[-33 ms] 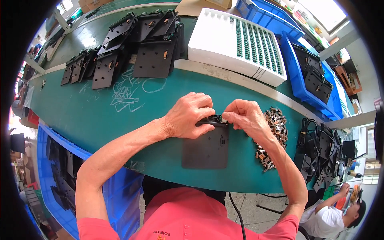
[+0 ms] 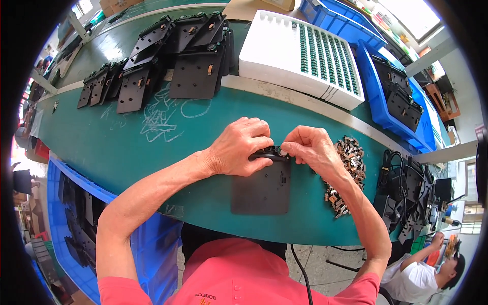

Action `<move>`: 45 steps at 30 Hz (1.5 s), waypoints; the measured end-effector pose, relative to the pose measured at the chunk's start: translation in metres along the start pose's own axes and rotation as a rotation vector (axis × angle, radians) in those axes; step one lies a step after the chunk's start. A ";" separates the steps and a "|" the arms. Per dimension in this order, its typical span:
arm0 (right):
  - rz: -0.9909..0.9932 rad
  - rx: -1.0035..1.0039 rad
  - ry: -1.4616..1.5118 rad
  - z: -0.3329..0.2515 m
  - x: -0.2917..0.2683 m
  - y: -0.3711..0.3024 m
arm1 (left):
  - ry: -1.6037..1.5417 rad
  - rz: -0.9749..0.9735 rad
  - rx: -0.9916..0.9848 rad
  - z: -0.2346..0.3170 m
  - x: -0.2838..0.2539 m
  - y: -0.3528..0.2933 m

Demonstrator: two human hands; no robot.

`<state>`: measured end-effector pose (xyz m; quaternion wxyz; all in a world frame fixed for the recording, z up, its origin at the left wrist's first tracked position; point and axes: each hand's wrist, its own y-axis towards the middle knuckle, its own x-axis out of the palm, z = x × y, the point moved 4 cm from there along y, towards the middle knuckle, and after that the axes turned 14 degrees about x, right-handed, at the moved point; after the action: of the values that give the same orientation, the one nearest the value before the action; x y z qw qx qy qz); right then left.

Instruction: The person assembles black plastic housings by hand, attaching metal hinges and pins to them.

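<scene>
A flat black plate point(image 2: 260, 193) lies on the green table in front of me, its thicker rolled edge on the far side. My left hand point(image 2: 244, 147) is closed round that far edge, thumb on the near side. At the plate's far right corner, my right hand point(image 2: 310, 147) pinches a small round silver part point(image 2: 283, 151) between thumb and fingertips, touching the edge. How the part sits there is partly hidden by the fingers. Just right of my right hand is a heap of small metal pieces point(image 2: 352, 162).
Similar black plates point(image 2: 195, 76) stand stacked at the far left. A white foam tray point(image 2: 269, 51) holds rows of small green parts. Blue bins stand at the right point(image 2: 373, 94) and lower left point(image 2: 56, 203). Cables point(image 2: 391, 162) and black parts lie at the right, near another person point(image 2: 417, 274).
</scene>
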<state>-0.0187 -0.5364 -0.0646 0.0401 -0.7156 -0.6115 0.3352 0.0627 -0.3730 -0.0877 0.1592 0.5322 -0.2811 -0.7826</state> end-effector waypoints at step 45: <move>-0.052 -0.060 0.010 0.006 -0.002 0.011 | 0.013 -0.011 0.004 0.001 0.001 0.001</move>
<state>-0.0125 -0.5432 -0.0735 0.0303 -0.7020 -0.6395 0.3119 0.0617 -0.3740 -0.0873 0.1557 0.5393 -0.2787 -0.7793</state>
